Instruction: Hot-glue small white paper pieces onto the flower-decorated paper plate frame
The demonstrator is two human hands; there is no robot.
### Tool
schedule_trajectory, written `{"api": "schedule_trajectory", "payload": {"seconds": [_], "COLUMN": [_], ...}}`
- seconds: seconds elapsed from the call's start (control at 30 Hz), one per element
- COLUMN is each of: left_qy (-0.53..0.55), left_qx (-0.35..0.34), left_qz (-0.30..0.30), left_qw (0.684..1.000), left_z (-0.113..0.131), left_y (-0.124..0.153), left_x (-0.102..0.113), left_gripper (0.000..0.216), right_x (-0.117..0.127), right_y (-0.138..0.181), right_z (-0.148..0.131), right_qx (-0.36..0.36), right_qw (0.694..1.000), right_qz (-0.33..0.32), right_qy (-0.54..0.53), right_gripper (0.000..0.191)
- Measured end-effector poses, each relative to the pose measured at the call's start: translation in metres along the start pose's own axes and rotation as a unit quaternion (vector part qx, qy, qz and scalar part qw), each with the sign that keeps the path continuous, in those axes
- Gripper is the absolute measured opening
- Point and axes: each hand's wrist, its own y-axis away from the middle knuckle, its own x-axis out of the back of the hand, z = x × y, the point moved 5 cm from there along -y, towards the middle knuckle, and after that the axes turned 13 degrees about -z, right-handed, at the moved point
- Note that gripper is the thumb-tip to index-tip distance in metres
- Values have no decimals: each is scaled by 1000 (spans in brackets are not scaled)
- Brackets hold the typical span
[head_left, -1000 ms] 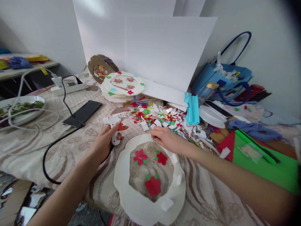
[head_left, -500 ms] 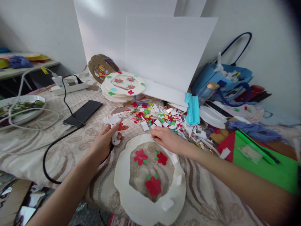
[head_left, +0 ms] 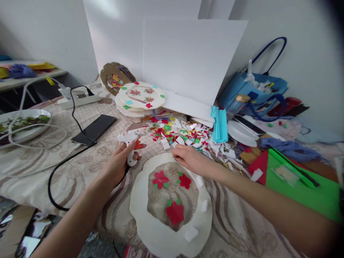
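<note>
My left hand is wrapped round a white hot glue gun with an orange trigger and a black cord. The glue gun is held just off the upper left of a white scalloped frame. Across the frame's opening is a clear sheet bearing red paper flowers with green leaves. Small white pieces sit along the frame's right side. My right hand is closed, its fingertips down at the frame's top rim. Whatever lies under those fingers is hidden.
Paper scraps are heaped behind the frame. Finished-looking flowered frames are stacked at the back. A black phone, power strip and plate are on the left. A blue bag and green sheet are on the right.
</note>
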Motion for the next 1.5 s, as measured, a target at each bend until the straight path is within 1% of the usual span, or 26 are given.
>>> {"api": "schedule_trajectory", "payload": {"seconds": [0.6,0.93,1.5], "left_qy": [-9,-7,-12], "left_qx": [-5,-1,0], "left_qz": [-6,-3,-4], "left_qw": [1000,1000,1000], "left_z": [0,0,-1], "left_y": [0,-1,-1], "left_x": [1,0,2], "left_gripper": [33,27,30], "right_x": [0,0,0], "right_y": [-1,-1,0], "right_z": [0,1,1], "right_qx": [-6,0,-5], "right_qw": [1000,1000,1000], "right_qz": [-3,-6,-1], "right_qy": [-2,1,-1], "right_gripper": [21,21,21]}}
